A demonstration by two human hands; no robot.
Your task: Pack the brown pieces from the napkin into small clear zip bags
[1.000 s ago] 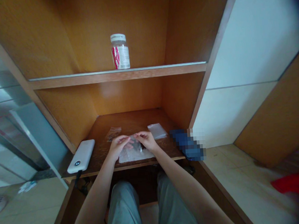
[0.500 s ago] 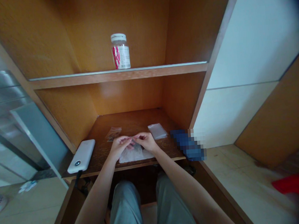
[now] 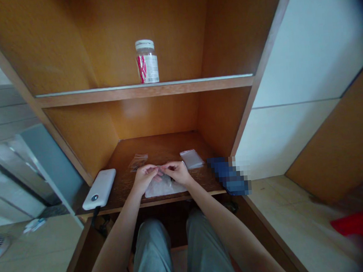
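Observation:
My left hand [image 3: 145, 176] and my right hand [image 3: 178, 172] sit close together above the wooden desk shelf [image 3: 157, 148], their fingertips meeting. Between them both hands pinch a small clear plastic bag [image 3: 166, 178] with something dark inside, mostly hidden by my fingers. Under my hands lies a white translucent sheet [image 3: 163, 189]. Beyond my left hand is a crumpled clear plastic bag [image 3: 138, 162]. Beyond my right hand lies a flat white packet [image 3: 192, 159].
A white power bank [image 3: 98, 189] with a black cable lies at the shelf's left. A blurred blue object [image 3: 229, 176] overhangs the right edge. A labelled jar [image 3: 147, 61] stands on the upper shelf. A red cloth [image 3: 360, 225] lies on the floor at right.
My fingertips have drawn closer together over the white sheet, and the clear bag between them is now more hidden. The view has shifted very slightly.

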